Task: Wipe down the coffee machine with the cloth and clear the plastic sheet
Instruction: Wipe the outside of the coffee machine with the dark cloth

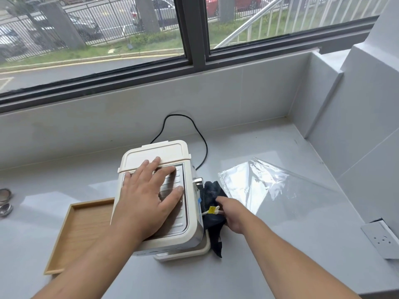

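Observation:
A cream coffee machine [164, 152] stands on the grey counter, seen from above. My left hand [149, 193] lies flat on its ribbed metal top, fingers spread. My right hand [234, 214] presses a dark blue cloth [210, 192] against the machine's right side, just below a metal knob [198, 183]. A yellow tag on a white cord [212, 210] hangs by the cloth. A clear plastic sheet [269, 186] lies crumpled on the counter to the right of the machine.
A wooden tray [71, 234] lies left of the machine, partly under it. The black power cord [194, 126] loops behind to the wall. Two small metal pieces [5, 201] sit at the far left. A wall socket [382, 238] is at the right. A window runs along the back.

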Action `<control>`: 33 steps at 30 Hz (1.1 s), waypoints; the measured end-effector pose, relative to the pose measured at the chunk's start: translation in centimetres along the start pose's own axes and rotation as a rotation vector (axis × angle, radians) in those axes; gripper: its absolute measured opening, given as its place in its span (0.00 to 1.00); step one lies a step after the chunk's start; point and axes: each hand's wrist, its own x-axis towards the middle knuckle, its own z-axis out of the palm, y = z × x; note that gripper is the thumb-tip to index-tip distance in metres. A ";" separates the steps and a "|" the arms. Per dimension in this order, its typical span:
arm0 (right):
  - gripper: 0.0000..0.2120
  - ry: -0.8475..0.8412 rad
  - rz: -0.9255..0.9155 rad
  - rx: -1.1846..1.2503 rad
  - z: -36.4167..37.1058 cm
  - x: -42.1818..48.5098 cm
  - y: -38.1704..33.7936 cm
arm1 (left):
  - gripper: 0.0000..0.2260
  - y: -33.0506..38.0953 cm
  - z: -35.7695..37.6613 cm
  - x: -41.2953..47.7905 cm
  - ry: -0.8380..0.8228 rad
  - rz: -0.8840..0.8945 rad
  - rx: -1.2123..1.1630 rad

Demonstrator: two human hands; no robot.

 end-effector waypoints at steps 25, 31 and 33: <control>0.19 -0.018 -0.128 -0.099 6.3 -1.0 -8.6 | 0.28 0.0 0.4 0.0 0.022 -0.012 0.016; 0.16 -0.065 -0.218 -0.072 6.8 -3.5 -10.3 | 0.29 -0.1 0.4 0.0 0.021 -0.020 0.016; 0.16 -0.078 -0.246 -0.053 7.0 -4.4 -10.8 | 0.29 -0.1 0.4 0.0 0.018 -0.022 0.021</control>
